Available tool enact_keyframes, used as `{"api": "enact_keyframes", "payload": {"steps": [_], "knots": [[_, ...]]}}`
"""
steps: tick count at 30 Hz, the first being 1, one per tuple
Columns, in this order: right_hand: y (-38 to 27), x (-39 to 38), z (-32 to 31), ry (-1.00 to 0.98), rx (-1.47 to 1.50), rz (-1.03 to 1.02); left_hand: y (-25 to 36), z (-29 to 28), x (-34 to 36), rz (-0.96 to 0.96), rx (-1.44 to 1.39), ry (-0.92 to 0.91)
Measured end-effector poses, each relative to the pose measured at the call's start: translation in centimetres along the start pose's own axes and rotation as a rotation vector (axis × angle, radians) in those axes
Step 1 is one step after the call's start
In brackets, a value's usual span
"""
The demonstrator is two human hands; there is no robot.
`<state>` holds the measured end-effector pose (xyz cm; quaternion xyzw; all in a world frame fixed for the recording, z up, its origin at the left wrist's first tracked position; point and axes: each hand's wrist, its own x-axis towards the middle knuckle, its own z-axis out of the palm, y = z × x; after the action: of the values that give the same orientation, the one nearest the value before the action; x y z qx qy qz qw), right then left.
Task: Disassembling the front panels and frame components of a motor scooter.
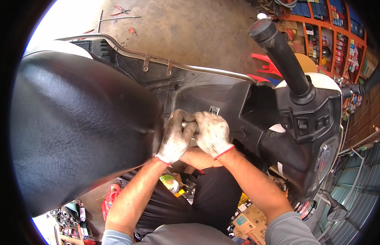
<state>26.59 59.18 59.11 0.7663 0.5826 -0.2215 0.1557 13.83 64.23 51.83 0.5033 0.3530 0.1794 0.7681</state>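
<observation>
Fingertips of the gloved left hand (pixel 173 134) and right hand (pixel 213 130) mostly hidden, and the small shiny piece (pixel 184 124) between them largely covered, kind can't be told. Black seat (pixel 85 118) runs into the dark lens rim at left, grey shirt (pixel 186 235) is cut by the lower edge, orange shelves (pixel 304 19) by the top edge, packs (pixel 353 57) on them too small to identify. Label (pixel 214 110) beyond the right hand too small to read, gauge (pixel 326 157) obscured by reflections.
</observation>
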Motion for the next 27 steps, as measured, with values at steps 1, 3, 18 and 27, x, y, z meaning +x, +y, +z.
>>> {"api": "enact_keyframes", "payload": {"steps": [1, 3, 18, 27], "knots": [[-0.3, -0.3, -0.3, 0.004, -0.038, 0.014, 0.0, 0.0, 0.0, 0.000, 0.001, -0.001], [-0.6, -1.4, -0.7, 0.080, 0.018, 0.038, -0.1, 0.1, 0.0, -0.075, -0.080, -0.018], [0.3, -10.7, -2.1, 0.351, 2.148, 0.968, 2.9, 0.0, 1.2, -0.050, 0.272, 0.026], [3.2, -9.4, 1.1, 0.675, 2.410, 0.966, 2.2, -0.1, 1.2, -0.143, 0.235, -0.047]]}}
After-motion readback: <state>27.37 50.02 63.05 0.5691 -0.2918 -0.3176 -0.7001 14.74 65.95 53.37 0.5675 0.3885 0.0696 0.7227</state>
